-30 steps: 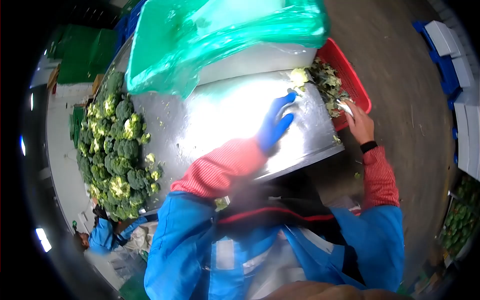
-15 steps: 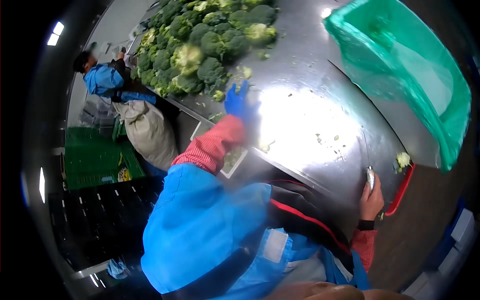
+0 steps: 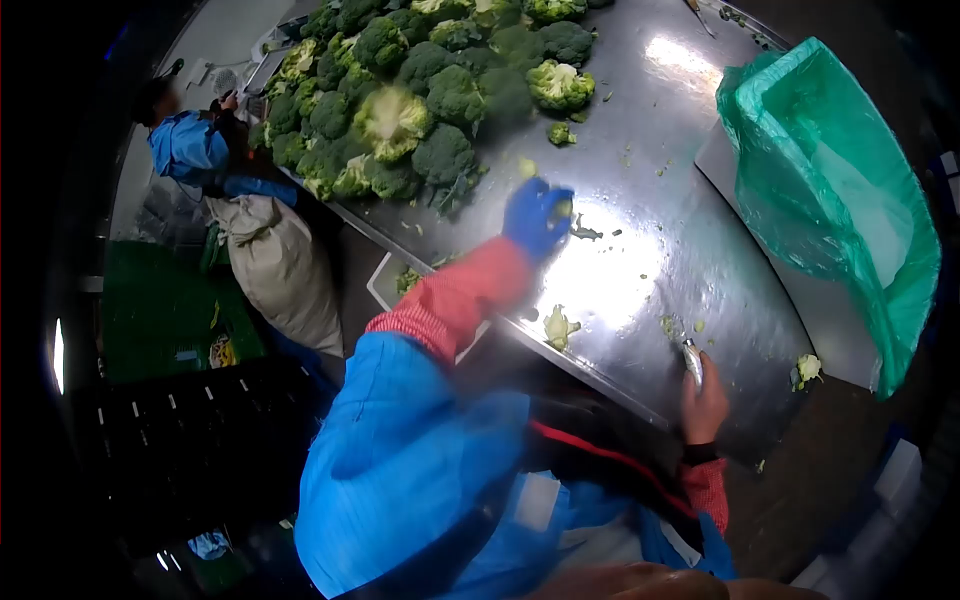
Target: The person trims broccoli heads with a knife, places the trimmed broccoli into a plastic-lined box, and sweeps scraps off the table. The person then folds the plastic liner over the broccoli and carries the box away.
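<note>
My left hand (image 3: 535, 217), in a blue glove, is over the metal table with its fingers curled round a small pale green broccoli piece (image 3: 564, 208). The piece is partly hidden and blurred. To the left and beyond lies a large pile of broccoli heads (image 3: 440, 95). Bare, my right hand (image 3: 703, 405) grips a knife (image 3: 692, 362) by its silvery handle near the table's front edge; its blade is hard to make out against the metal. A pale green stem piece (image 3: 560, 327) lies between my hands, closer to the front edge.
A green plastic bag (image 3: 840, 190) hangs open at the right. Scraps dot the metal table (image 3: 660, 220), with a small floret (image 3: 806, 370) at its right corner. Another knife (image 3: 699, 15) lies at the far edge. At left, a person in blue (image 3: 190, 145) stands near a pale sack (image 3: 275, 265).
My left hand has drawn away from the pile, and its stretched fingers have curled. My right hand has moved left with the knife. The view has shifted a little.
</note>
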Tool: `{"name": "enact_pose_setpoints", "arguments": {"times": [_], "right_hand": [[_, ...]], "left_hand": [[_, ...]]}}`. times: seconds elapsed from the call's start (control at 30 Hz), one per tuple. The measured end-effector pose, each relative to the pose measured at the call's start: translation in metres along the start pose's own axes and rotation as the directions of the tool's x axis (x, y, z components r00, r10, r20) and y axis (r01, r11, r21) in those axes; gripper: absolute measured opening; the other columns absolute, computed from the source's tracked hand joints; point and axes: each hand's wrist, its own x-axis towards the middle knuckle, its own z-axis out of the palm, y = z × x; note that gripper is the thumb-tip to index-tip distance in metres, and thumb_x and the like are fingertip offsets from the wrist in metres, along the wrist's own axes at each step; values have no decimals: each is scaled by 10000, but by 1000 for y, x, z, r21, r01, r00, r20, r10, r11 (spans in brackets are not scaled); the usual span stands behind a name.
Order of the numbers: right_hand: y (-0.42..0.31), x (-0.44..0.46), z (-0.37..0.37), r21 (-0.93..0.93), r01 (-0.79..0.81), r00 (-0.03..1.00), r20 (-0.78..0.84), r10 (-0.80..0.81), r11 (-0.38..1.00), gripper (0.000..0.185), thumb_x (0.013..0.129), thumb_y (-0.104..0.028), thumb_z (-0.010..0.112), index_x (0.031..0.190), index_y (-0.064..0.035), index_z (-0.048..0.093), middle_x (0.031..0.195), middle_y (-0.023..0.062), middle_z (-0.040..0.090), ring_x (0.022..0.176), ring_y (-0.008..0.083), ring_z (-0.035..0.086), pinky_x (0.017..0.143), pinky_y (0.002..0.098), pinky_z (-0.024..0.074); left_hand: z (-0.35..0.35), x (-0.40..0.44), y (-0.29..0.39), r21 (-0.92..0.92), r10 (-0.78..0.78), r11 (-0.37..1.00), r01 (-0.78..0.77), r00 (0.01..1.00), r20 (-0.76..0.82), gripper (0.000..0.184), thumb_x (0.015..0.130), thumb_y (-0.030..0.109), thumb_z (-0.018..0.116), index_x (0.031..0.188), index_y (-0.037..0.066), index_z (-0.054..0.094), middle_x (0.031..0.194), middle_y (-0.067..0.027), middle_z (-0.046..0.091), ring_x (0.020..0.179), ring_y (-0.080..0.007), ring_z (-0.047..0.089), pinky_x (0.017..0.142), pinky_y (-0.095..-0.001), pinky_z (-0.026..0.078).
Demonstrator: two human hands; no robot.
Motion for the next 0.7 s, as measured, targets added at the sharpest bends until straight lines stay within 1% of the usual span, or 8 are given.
{"name": "enact_pose_setpoints", "arguments": {"times": [0.07,0.13,0.23,0.33,0.43,0.57,0.63,0.7], "right_hand": [[-3,-2,12,23,1,1000,9,-1,1000,380,872,-146,636,1238,-56,584,1051,213,662,885,375,658,750,414,521],[-11,-6,17,-3,-37,997,70,37,999,375,866,-158,646,1225,-64,595,1029,208,668,882,374,660,740,417,524],[-20,-12,27,21,-41,995,95,39,999,377,863,-161,650,1227,-75,596,1018,203,671,874,371,662,731,419,524],[-22,-19,38,60,-18,998,67,14,998,372,870,-157,641,1228,-72,589,1024,209,665,859,382,660,718,422,522],[-34,-19,36,82,-35,997,73,29,996,366,873,-155,635,1226,-69,587,1034,217,659,872,389,656,720,426,521],[-33,-10,42,102,-53,996,72,46,993,365,873,-154,634,1225,-72,588,1035,221,657,877,393,654,723,431,519],[-33,-4,43,100,-4,999,42,0,995,366,868,-148,635,1224,-75,590,1031,219,659,864,394,655,715,429,520],[-35,-2,43,98,16,999,34,-19,995,366,863,-144,639,1220,-76,593,1026,217,661,853,393,657,708,428,521]], "left_hand": [[10,54,-13,-118,38,991,-68,969,-243,354,709,268,692,1055,208,644,968,-109,568,903,-345,557,726,-471,454],[32,101,-43,115,80,991,-62,985,-155,392,705,268,703,1089,235,635,1046,-118,563,988,-371,539,795,-473,465],[56,132,-74,43,-50,998,47,996,72,404,708,248,705,1105,260,630,1129,-116,542,1076,-384,502,852,-471,469],[68,129,-75,147,-38,988,42,999,-30,407,711,220,704,1108,268,626,1180,-109,516,1102,-389,474,883,-475,464],[52,125,-64,110,-148,983,148,989,-12,389,713,191,692,1089,270,628,1147,-104,536,1058,-392,493,856,-482,467],[0,66,-28,11,-34,999,37,982,-187,309,724,151,669,1029,194,649,1065,-101,573,990,-352,535,787,-453,471],[-19,45,-17,-37,27,999,-39,959,-280,272,729,130,658,1000,156,660,1024,-100,591,956,-331,556,753,-439,473],[-36,24,-36,6,-74,997,75,993,-96,344,690,163,690,1032,151,649,971,-106,569,919,-323,551,766,-429,460]]}}
